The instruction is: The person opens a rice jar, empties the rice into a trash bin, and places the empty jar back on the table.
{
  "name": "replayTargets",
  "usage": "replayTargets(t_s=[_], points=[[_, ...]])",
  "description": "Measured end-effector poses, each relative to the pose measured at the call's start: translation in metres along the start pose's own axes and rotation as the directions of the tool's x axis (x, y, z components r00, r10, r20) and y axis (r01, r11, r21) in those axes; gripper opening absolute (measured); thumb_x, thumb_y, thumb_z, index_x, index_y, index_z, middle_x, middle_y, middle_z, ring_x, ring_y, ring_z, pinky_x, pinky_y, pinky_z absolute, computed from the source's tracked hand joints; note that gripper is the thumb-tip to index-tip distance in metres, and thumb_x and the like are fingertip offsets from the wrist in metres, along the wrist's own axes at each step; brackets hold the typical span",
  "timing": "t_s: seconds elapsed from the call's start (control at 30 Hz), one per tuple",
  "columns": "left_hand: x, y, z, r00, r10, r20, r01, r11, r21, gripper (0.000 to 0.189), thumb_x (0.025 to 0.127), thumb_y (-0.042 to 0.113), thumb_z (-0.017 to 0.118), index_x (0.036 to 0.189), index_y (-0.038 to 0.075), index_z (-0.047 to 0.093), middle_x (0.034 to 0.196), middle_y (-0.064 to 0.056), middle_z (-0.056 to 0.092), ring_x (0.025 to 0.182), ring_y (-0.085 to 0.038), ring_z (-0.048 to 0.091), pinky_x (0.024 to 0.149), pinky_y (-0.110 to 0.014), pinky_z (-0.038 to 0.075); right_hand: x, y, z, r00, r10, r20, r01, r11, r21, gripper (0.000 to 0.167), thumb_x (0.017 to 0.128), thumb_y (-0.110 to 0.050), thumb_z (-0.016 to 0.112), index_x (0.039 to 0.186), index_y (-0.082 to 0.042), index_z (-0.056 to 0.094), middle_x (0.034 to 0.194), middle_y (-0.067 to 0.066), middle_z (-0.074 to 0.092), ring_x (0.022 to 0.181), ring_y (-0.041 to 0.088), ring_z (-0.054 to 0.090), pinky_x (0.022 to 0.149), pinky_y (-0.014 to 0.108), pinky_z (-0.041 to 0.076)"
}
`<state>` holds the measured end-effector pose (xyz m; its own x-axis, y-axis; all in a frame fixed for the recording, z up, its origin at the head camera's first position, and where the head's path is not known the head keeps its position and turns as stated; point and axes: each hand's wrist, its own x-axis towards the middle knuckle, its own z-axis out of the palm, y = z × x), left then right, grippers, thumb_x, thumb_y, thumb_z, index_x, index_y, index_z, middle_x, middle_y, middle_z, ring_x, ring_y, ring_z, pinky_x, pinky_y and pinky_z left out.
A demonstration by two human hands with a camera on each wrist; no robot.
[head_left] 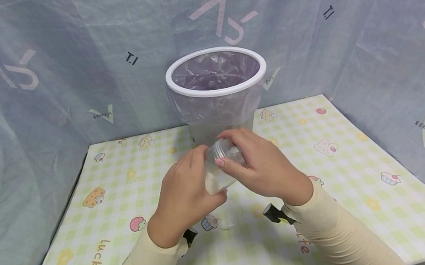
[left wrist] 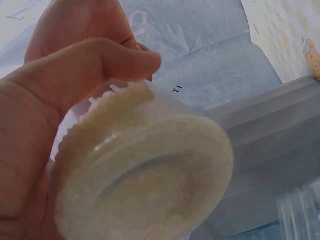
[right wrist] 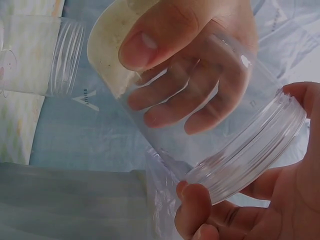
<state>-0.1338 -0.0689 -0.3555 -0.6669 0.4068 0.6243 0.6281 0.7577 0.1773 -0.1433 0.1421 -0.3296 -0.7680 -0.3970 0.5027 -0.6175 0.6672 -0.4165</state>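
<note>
Head view: a clear jar (head_left: 213,177) is between the left hand (head_left: 187,184), gripping its body, and the right hand (head_left: 262,164), gripping its ridged top (head_left: 219,150), above the worktop (head_left: 122,238). Left wrist view: pale contents (left wrist: 112,117) gather near the base (left wrist: 160,192), likely its heaviest part. Right wrist view: walls (right wrist: 172,145) look stiff, smooth, perhaps slippery; the ridges should give better purchase.

Soft, even light brightens the head view, with a dull shadow between the sleeves (head_left: 344,231) toward the near edge of the tabletop (head_left: 248,260). Both wrist views are dimmer and cooler; the jar (left wrist: 155,195) looks soft in the left, with small glints in the right.
</note>
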Motion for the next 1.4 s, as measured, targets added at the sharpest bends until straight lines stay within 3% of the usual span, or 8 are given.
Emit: replayTargets(t_s=[0.2, 0.47, 0.77, 0.9, 1.07, 1.23, 1.4], points=[[0.0011, -0.0021, 0.0013, 0.999, -0.024, 0.047, 0.027, 0.998, -0.063, 0.087, 0.060, 0.036, 0.091, 0.131, 0.004, 0.053, 0.104, -0.003, 0.064, 0.080, -0.018, 0.061, 0.070, -0.036, 0.055, 0.0002, -0.0002, -0.0018, 1.000, -0.004, 0.009, 0.004, 0.999, -0.035, 0.049, 0.101, -0.058, 0.054, 0.138, -0.026, 0.056, 0.131, -0.009, 0.058, 0.112, 0.013, 0.062, 0.092, 0.042, 0.055], [0.0016, -0.0045, 0.0028, 0.991, -0.075, 0.114, 0.089, 0.989, -0.117, 0.085, 0.061, 0.037, 0.091, 0.131, 0.008, 0.052, 0.104, 0.000, 0.062, 0.079, -0.015, 0.058, 0.068, -0.034, 0.053, 0.0002, 0.0007, -0.0009, 1.000, -0.005, 0.028, 0.006, 0.999, -0.047, 0.048, 0.101, -0.052, 0.055, 0.143, -0.029, 0.053, 0.128, -0.007, 0.057, 0.096, 0.012, 0.062, 0.079, 0.037, 0.054], [0.0014, -0.0051, 0.0014, 0.971, -0.133, 0.201, 0.173, 0.965, -0.198, 0.084, 0.062, 0.038, 0.090, 0.131, 0.014, 0.050, 0.106, 0.002, 0.060, 0.088, -0.011, 0.057, 0.072, -0.031, 0.051, -0.0003, -0.0003, -0.0017, 1.000, -0.013, 0.027, 0.015, 0.999, -0.045, 0.051, 0.096, -0.045, 0.059, 0.144, -0.029, 0.051, 0.127, -0.006, 0.055, 0.089, 0.014, 0.059, 0.073, 0.034, 0.052], [0.0014, -0.0053, 0.0012, 0.981, -0.109, 0.159, 0.137, 0.975, -0.176, 0.084, 0.062, 0.037, 0.091, 0.131, 0.011, 0.051, 0.104, 0.002, 0.061, 0.083, -0.013, 0.058, 0.070, -0.032, 0.052, -0.0011, -0.0005, -0.0025, 1.000, 0.002, 0.018, -0.001, 0.999, -0.053, 0.054, 0.098, -0.054, 0.058, 0.144, -0.028, 0.049, 0.126, -0.007, 0.055, 0.094, 0.012, 0.059, 0.074, 0.035, 0.052], [0.0015, -0.0050, 0.0028, 0.997, -0.050, 0.053, 0.052, 0.998, -0.038, 0.085, 0.060, 0.035, 0.092, 0.129, 0.006, 0.054, 0.103, -0.002, 0.066, 0.076, -0.019, 0.061, 0.066, -0.036, 0.053, -0.0016, -0.0006, -0.0027, 0.998, 0.047, 0.042, -0.045, 0.998, -0.044, 0.063, 0.099, -0.065, 0.052, 0.149, -0.028, 0.044, 0.132, -0.007, 0.054, 0.099, 0.012, 0.061, 0.077, 0.037, 0.054], [0.0019, -0.0032, 0.0035, 0.999, 0.003, -0.035, 0.000, 0.996, 0.095, 0.086, 0.059, 0.033, 0.090, 0.131, 0.002, 0.054, 0.105, -0.008, 0.068, 0.086, -0.024, 0.066, 0.070, -0.041, 0.055, 0.0004, -0.0005, -0.0020, 0.997, 0.063, 0.037, -0.063, 0.998, 0.000, 0.064, 0.101, -0.062, 0.052, 0.151, -0.022, 0.043, 0.129, -0.004, 0.057, 0.089, 0.012, 0.062, 0.077, 0.035, 0.053], [0.0020, -0.0014, 0.0033, 0.996, 0.044, -0.078, -0.034, 0.991, 0.131, 0.084, 0.059, 0.030, 0.089, 0.130, 0.001, 0.055, 0.108, -0.010, 0.068, 0.089, -0.027, 0.068, 0.074, -0.041, 0.056, 0.0016, 0.0008, -0.0007, 0.997, 0.065, 0.036, -0.067, 0.996, 0.066, 0.063, 0.102, -0.059, 0.054, 0.149, -0.018, 0.045, 0.116, -0.002, 0.063, 0.084, 0.011, 0.059, 0.080, 0.033, 0.051]])
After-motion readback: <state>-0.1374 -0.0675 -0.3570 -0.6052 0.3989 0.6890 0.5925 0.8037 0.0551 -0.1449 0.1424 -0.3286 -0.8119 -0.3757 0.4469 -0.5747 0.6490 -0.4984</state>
